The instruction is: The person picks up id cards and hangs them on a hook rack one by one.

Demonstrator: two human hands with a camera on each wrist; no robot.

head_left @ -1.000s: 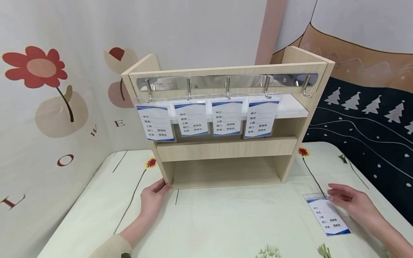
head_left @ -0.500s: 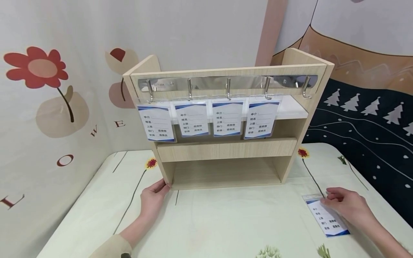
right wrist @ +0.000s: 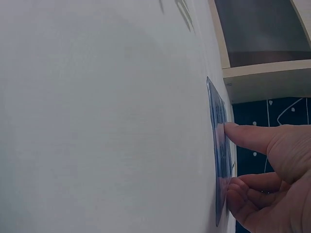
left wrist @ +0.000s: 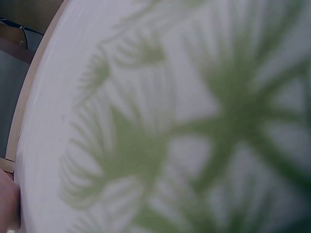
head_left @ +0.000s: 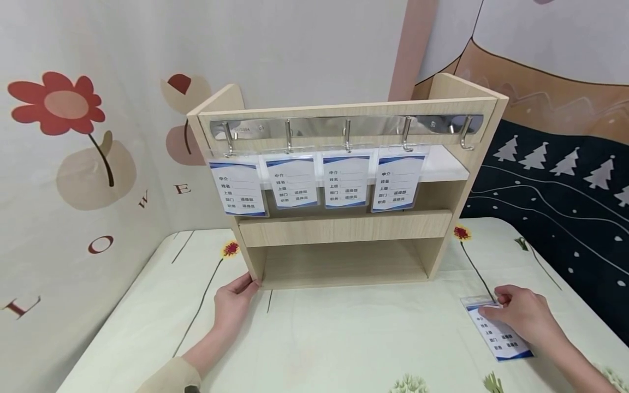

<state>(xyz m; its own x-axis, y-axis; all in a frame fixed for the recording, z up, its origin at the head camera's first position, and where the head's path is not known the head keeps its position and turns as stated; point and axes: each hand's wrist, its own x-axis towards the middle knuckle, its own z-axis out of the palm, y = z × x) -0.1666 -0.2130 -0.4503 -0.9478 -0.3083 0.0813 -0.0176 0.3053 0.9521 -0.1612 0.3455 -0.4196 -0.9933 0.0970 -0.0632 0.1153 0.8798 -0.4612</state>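
A clear-sleeved ID badge (head_left: 501,333) with blue corners lies flat on the tablecloth at the right. My right hand (head_left: 528,316) is over its upper end. In the right wrist view the thumb (right wrist: 238,133) touches the badge (right wrist: 219,145) and the bent fingers (right wrist: 243,194) are at it further down, with a gap between thumb and fingers. At the left, my left hand (head_left: 233,303) grips the lower front corner of a wooden shelf rack (head_left: 344,226); in the left wrist view only a bit of that hand (left wrist: 8,201) shows.
A metal hook rail (head_left: 314,126) runs along the rack's top front. Several matching badges (head_left: 346,180) hang from its hooks; the rightmost hook (head_left: 467,132) bears none. A flower-printed cloth (head_left: 344,333) covers the table, and printed curtains (head_left: 555,180) stand behind.
My right hand has shifted slightly left over the badge, and its thumb has spread further across the badge face. The left hand, the rack and the badges keep their places.
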